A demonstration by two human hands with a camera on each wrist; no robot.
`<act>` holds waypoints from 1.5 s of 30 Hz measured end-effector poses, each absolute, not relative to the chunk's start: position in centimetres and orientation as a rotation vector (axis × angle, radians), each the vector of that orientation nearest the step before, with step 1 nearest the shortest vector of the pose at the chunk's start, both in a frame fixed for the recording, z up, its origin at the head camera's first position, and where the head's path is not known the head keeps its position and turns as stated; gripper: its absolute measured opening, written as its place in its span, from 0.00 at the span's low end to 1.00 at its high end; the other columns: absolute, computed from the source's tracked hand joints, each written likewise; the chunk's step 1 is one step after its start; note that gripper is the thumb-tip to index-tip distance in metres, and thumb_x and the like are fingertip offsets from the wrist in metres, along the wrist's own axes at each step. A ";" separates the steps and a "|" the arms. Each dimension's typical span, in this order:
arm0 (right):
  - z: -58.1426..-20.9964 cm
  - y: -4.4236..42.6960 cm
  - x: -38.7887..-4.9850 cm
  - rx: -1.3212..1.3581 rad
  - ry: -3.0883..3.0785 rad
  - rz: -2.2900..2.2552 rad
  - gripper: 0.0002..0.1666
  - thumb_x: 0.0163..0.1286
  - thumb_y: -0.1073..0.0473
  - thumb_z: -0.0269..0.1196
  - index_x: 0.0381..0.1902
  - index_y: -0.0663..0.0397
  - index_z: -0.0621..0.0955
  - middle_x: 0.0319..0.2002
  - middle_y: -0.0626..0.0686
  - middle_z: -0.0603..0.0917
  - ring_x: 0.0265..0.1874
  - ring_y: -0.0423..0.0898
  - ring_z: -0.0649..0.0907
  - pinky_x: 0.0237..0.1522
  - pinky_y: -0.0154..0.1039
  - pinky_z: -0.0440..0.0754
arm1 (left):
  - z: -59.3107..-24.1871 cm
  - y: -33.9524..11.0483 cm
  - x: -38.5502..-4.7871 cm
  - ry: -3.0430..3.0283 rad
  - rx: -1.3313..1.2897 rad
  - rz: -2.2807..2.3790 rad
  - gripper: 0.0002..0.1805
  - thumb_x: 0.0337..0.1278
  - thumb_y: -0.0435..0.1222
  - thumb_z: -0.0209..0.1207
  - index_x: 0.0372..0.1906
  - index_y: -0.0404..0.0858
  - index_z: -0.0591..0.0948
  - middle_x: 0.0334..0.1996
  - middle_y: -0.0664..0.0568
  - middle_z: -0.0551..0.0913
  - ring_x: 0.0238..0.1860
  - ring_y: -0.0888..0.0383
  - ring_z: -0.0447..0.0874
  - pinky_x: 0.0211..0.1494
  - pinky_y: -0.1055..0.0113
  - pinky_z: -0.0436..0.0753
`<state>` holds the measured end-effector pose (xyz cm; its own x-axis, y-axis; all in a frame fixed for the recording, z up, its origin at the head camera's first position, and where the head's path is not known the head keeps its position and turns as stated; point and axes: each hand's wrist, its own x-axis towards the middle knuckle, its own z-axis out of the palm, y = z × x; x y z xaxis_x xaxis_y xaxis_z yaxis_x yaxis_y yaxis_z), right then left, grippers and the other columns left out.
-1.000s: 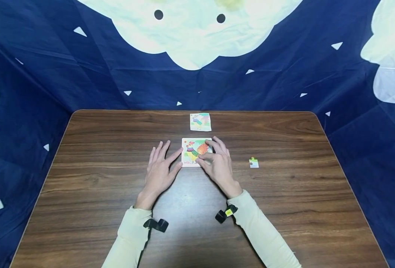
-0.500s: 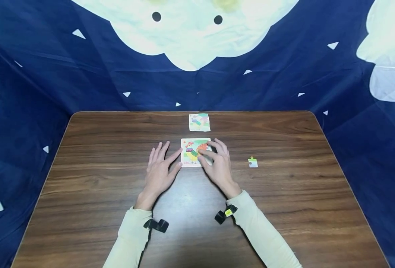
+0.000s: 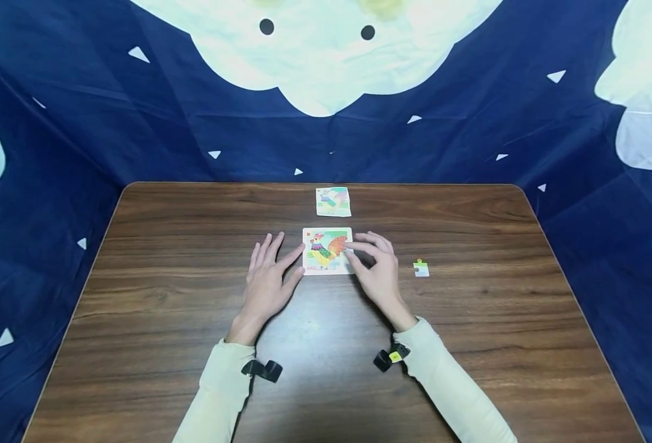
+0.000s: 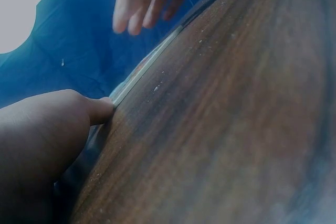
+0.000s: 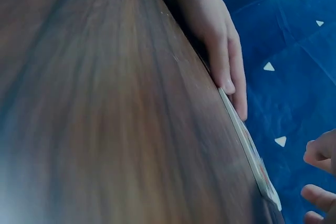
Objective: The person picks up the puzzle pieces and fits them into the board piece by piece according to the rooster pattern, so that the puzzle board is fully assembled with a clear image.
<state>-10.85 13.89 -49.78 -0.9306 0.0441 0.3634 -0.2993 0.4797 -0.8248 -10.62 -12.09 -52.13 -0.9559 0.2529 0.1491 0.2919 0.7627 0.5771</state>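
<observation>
A square rooster jigsaw puzzle in a white-edged tray lies flat in the middle of the wooden table. My left hand rests beside it, with straight thumb and index finger touching its left edge; the left wrist view shows the thumb at the edge. Over the puzzle's right edge hovers my right hand, thumb and index finger apart, with no piece visible between them. From the left wrist view, its fingers hang above the puzzle. A loose jigsaw piece, green and pale blue, lies to the right.
Behind the puzzle lies a small picture sheet with a paler rooster print, near the far edge of the table. A dark blue cloth with white shapes hangs around the back and sides.
My right hand has drawn back to the right from over the middle of the puzzle to its right edge, uncovering more of the picture. My left hand stays at the left edge.
</observation>
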 end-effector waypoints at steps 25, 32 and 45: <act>-50.1 28.2 -7.6 0.275 -2.366 1.234 0.24 0.59 0.75 0.81 0.54 0.60 0.93 0.60 0.65 0.89 0.72 0.75 0.75 0.80 0.46 0.63 | -52.1 -11.9 -10.6 -2.899 -0.443 -0.955 0.28 0.81 0.51 0.61 0.79 0.51 0.81 0.87 0.37 0.62 0.90 0.37 0.47 0.92 0.44 0.40; -51.4 31.0 -7.2 0.247 -2.529 1.199 0.27 0.58 0.73 0.83 0.56 0.59 0.92 0.65 0.67 0.86 0.76 0.72 0.70 0.78 0.63 0.62 | -52.1 -12.0 -10.4 -2.906 -0.436 -0.965 0.29 0.81 0.50 0.61 0.79 0.51 0.80 0.87 0.38 0.61 0.90 0.38 0.46 0.92 0.44 0.39; -52.2 31.2 -7.3 0.217 -2.622 1.055 0.25 0.60 0.66 0.84 0.57 0.57 0.93 0.68 0.66 0.84 0.78 0.70 0.69 0.78 0.73 0.58 | -52.1 -12.0 -10.5 -2.919 -0.427 -0.952 0.29 0.82 0.52 0.60 0.80 0.52 0.80 0.88 0.38 0.61 0.91 0.38 0.45 0.92 0.44 0.38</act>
